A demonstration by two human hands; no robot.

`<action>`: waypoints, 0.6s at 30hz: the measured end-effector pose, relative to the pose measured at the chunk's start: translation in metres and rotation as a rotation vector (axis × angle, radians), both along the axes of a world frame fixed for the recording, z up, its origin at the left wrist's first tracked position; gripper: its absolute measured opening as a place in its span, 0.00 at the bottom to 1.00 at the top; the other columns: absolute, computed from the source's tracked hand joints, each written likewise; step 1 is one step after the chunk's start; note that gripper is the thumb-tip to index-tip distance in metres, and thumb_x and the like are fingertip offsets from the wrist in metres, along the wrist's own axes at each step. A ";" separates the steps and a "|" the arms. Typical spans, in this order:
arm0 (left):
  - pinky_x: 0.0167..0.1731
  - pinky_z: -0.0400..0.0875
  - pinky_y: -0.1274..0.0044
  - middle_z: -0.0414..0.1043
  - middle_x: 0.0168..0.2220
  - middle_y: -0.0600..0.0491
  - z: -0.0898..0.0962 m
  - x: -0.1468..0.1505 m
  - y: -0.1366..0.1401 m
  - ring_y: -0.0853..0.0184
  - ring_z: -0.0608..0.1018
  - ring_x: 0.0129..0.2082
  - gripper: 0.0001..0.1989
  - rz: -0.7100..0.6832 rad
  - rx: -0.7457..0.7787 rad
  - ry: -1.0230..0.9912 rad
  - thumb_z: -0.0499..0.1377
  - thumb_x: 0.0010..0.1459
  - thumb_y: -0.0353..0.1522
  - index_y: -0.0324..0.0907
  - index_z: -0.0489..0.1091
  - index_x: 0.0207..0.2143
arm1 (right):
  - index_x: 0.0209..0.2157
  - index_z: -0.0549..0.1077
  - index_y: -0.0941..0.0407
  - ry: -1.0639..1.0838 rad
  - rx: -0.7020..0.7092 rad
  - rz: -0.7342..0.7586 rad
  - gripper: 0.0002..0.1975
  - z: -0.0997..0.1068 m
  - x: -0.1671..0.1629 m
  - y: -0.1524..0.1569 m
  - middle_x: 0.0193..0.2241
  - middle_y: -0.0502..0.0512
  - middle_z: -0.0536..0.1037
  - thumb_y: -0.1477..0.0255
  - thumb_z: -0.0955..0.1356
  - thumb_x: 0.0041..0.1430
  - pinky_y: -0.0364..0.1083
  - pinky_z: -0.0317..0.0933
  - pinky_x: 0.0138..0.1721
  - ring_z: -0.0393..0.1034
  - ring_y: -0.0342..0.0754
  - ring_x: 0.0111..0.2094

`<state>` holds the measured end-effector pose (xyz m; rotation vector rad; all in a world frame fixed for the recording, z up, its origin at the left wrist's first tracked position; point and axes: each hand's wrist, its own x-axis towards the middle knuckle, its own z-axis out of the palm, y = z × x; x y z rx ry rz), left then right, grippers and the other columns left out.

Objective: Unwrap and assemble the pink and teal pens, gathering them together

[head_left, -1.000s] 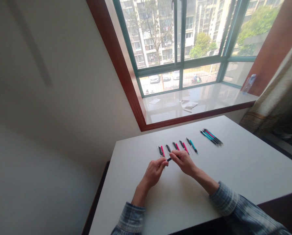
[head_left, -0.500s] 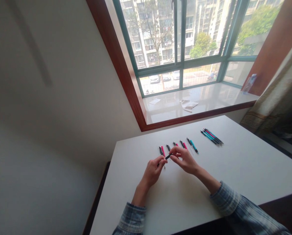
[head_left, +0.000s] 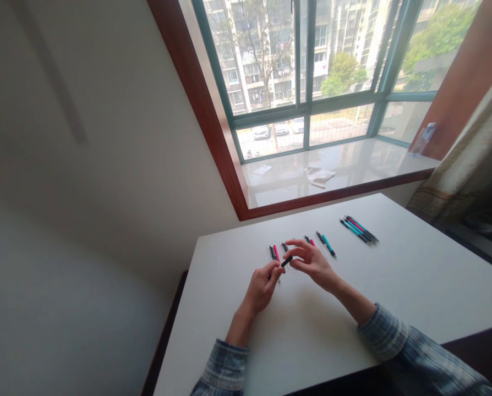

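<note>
My left hand [head_left: 261, 287] is closed, its thumb and fingers pinching the lower end of a slim black pen part [head_left: 286, 262] above the table. My right hand [head_left: 312, 264] has its thumb and bent fingers loosely around the part's upper end. Behind my hands, disassembled pens lie in a row: a black and pink pair of pen pieces [head_left: 276, 252] at the left, another black and pink pair [head_left: 309, 241] partly covered by my right hand, and a black and teal pair [head_left: 327, 245] at the right. Thin clear pieces lie beside some of them.
Several whole teal and pink pens [head_left: 359, 230] lie side by side at the back right of the white table [head_left: 415, 269]. Beyond the table, a windowsill [head_left: 279, 190] holds a crumpled cloth [head_left: 320, 176] and a clear bottle [head_left: 424, 138]. A wall [head_left: 105, 220] stands at the left.
My right hand's fingers have loosened and shifted around the black part's end, showing more of it. My left hand keeps its pinch. The view has moved slightly.
</note>
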<state>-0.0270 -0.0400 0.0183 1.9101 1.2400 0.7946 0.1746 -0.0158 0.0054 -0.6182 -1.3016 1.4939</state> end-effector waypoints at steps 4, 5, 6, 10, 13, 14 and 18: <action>0.30 0.60 0.78 0.68 0.26 0.56 -0.001 0.000 0.000 0.68 0.68 0.25 0.21 0.000 -0.003 -0.012 0.49 0.70 0.44 0.40 0.72 0.35 | 0.53 0.73 0.50 0.008 0.001 0.023 0.23 0.002 -0.001 -0.001 0.47 0.57 0.78 0.68 0.76 0.56 0.50 0.68 0.48 0.72 0.52 0.51; 0.29 0.60 0.78 0.68 0.26 0.56 -0.002 0.000 0.000 0.68 0.68 0.25 0.20 -0.001 -0.003 -0.010 0.49 0.70 0.44 0.40 0.72 0.35 | 0.51 0.74 0.50 -0.011 -0.004 -0.004 0.22 0.001 -0.001 0.000 0.45 0.56 0.78 0.68 0.76 0.55 0.49 0.68 0.47 0.72 0.51 0.49; 0.29 0.60 0.78 0.68 0.25 0.56 -0.002 0.001 0.000 0.68 0.68 0.25 0.20 -0.003 -0.005 -0.008 0.49 0.70 0.44 0.40 0.72 0.35 | 0.49 0.76 0.51 -0.027 -0.010 -0.032 0.20 0.000 -0.002 0.000 0.42 0.54 0.78 0.68 0.77 0.54 0.48 0.68 0.46 0.73 0.50 0.47; 0.27 0.59 0.78 0.66 0.24 0.57 -0.001 0.001 -0.001 0.69 0.66 0.24 0.21 0.000 -0.007 -0.015 0.49 0.69 0.45 0.40 0.72 0.34 | 0.50 0.75 0.51 0.034 -0.053 -0.019 0.21 -0.003 -0.002 0.002 0.38 0.53 0.79 0.67 0.77 0.55 0.49 0.68 0.44 0.74 0.48 0.40; 0.29 0.60 0.78 0.67 0.25 0.56 0.000 0.001 -0.001 0.68 0.67 0.25 0.20 0.006 0.002 -0.035 0.50 0.69 0.44 0.40 0.72 0.34 | 0.57 0.70 0.49 0.111 -0.086 0.044 0.27 -0.001 -0.001 0.000 0.44 0.56 0.80 0.67 0.76 0.55 0.51 0.68 0.47 0.75 0.51 0.45; 0.29 0.61 0.78 0.67 0.25 0.56 0.000 0.001 -0.001 0.68 0.68 0.25 0.20 0.005 0.006 -0.040 0.50 0.69 0.44 0.40 0.72 0.34 | 0.57 0.70 0.48 0.115 -0.088 0.049 0.29 -0.001 -0.001 0.000 0.47 0.57 0.79 0.67 0.77 0.55 0.51 0.68 0.48 0.74 0.52 0.49; 0.29 0.60 0.78 0.67 0.24 0.56 0.000 0.000 -0.001 0.68 0.68 0.25 0.20 0.005 0.010 -0.033 0.50 0.69 0.44 0.40 0.73 0.34 | 0.53 0.74 0.50 0.039 -0.072 -0.027 0.26 -0.002 -0.002 0.001 0.42 0.54 0.78 0.69 0.78 0.52 0.49 0.68 0.47 0.73 0.50 0.46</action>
